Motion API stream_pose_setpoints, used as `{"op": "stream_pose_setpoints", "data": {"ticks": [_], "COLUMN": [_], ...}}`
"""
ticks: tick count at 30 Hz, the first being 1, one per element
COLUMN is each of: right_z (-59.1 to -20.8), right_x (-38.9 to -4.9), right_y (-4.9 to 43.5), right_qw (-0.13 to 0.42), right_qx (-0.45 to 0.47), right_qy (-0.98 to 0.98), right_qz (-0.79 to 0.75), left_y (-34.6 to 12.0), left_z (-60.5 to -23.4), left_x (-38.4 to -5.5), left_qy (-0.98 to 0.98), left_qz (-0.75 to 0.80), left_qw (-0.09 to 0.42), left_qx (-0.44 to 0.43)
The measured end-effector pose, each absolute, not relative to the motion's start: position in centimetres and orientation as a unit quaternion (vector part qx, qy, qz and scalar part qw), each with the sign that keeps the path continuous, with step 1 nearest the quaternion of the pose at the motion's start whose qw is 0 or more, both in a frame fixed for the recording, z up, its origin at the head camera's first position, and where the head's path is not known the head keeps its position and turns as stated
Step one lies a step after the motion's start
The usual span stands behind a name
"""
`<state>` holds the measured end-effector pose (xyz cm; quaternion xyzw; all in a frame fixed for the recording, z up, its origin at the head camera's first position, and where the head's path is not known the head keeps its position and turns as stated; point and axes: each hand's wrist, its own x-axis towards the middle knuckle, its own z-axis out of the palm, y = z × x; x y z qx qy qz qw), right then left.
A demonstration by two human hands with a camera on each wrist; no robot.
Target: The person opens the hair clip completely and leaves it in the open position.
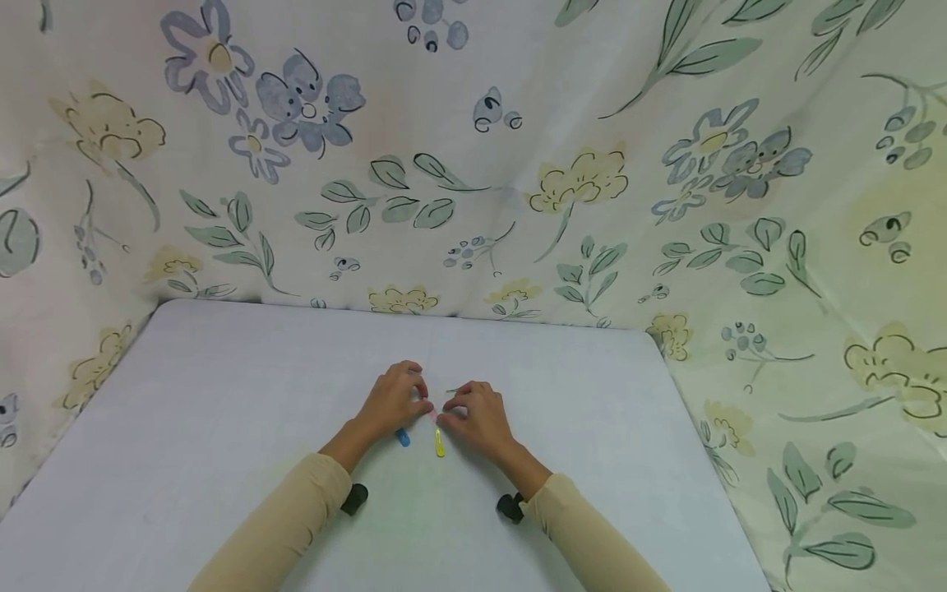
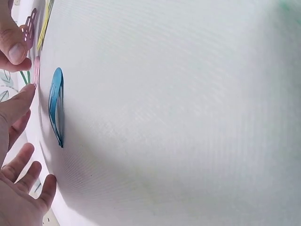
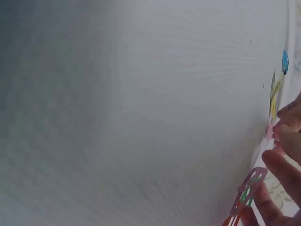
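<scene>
In the head view my left hand (image 1: 394, 401) and right hand (image 1: 482, 421) are close together over the white table. A pink hair clip (image 2: 36, 69) is between them, pinched at one end by the left fingertips. The right fingers hold a purple hair clip (image 3: 238, 200), with green and orange clips (image 3: 226, 220) beside it; exactly how they are gripped is partly hidden. Just in front of the hands, a yellow hair clip (image 1: 440, 444) lies on the table. Beneath the left wrist is a blue snap hair clip (image 2: 56, 101), lying apart from the fingers.
A white cloth-covered table (image 1: 222, 395) extends around the hands. Floral fabric (image 1: 444, 222) hangs behind its far edge and down both sides. Dark wrist-camera mounts (image 1: 355, 499) stick out below the sleeves.
</scene>
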<state>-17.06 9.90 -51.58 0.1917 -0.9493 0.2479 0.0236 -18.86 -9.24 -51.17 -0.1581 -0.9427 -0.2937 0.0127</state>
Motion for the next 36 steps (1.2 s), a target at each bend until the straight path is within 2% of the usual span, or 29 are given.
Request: {"op": "stream_pose_setpoints", "data": {"ticks": [18, 25, 30, 36], "right_z": [-51.8, -51.4, -50.9, -50.2], "right_x": [-17.6, -18.3, -18.8, -19.0], "right_y": [10.1, 10.8, 11.4, 12.1], "right_qw": [0.029, 0.018, -0.016, -0.104], "right_qx": [0.193, 0.203, 0.198, 0.128], "right_qy": [-0.945, -0.93, -0.906, -0.872], "right_qz": [0.262, 0.306, 0.373, 0.462], "left_y": [-9.1, -9.3, -9.6, -9.5], "left_z": [-51.3, -51.4, -51.5, -51.4], "left_x": [-19.0, -19.1, -18.9, -18.7], "left_qy": [-0.909, -0.898, -0.889, -0.882], "left_qz": [-0.398, -0.418, -0.426, -0.431], "left_qw": [-0.026, -0.023, -0.029, -0.027], "left_qx": [-0.121, -0.136, -0.163, -0.191]}}
